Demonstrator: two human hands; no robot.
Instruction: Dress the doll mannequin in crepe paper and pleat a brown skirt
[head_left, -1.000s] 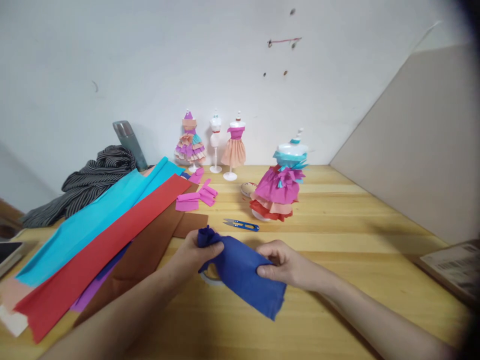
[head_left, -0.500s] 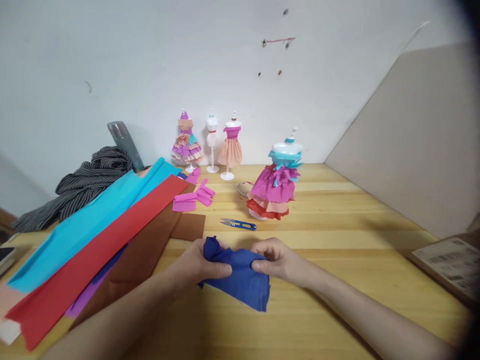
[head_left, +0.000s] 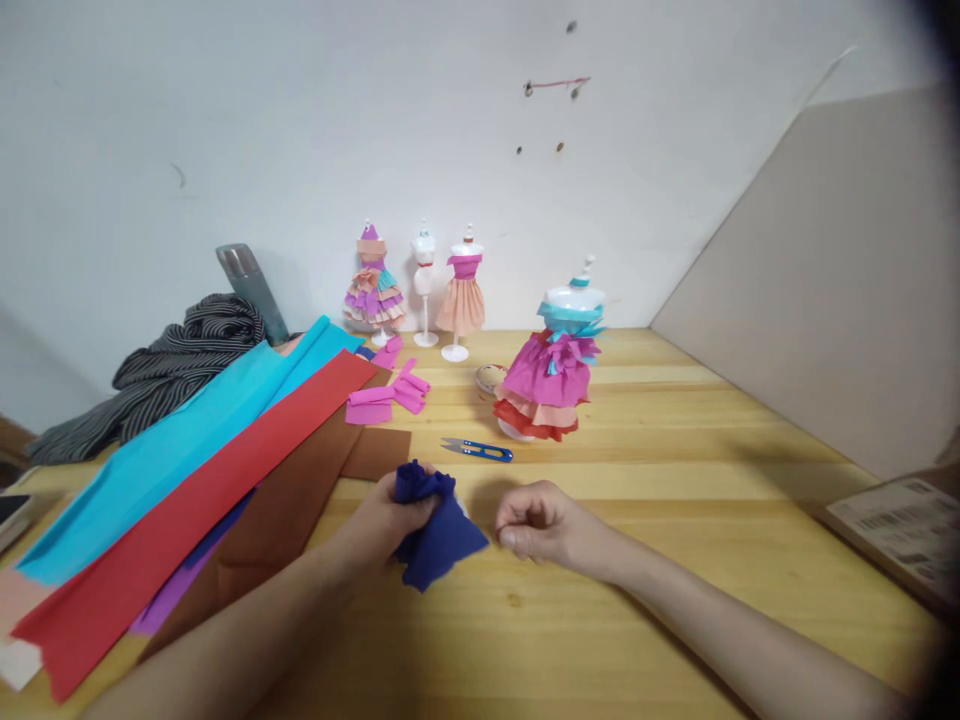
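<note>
A dark blue piece of crepe paper [head_left: 442,545], gathered along its upper edge, hangs above the table in my left hand [head_left: 386,525]. The thumb lies over the gathered part and presses it against the fingers. To its right, my right hand [head_left: 536,525] is apart from the paper, fingers curled in and thumb against them, with nothing visible in the grip. A small whitish patch shows behind the paper; I cannot make out what it is. Beyond the hands lie blue thread snips [head_left: 478,450]. A dress form in a turquoise, magenta, peach and red paper dress [head_left: 551,365] stands behind them.
Strips of turquoise [head_left: 150,470], red [head_left: 202,510] and brown paper [head_left: 270,545] cover the left side. Magenta scraps [head_left: 390,392], a tape roll [head_left: 491,378] and three small dress forms [head_left: 424,275] are farther back. A cardboard box [head_left: 900,530] is at right.
My right hand has let go of the blue crepe paper and closed its fingers. In my left hand the paper has bunched up, turned and shifted slightly left.
</note>
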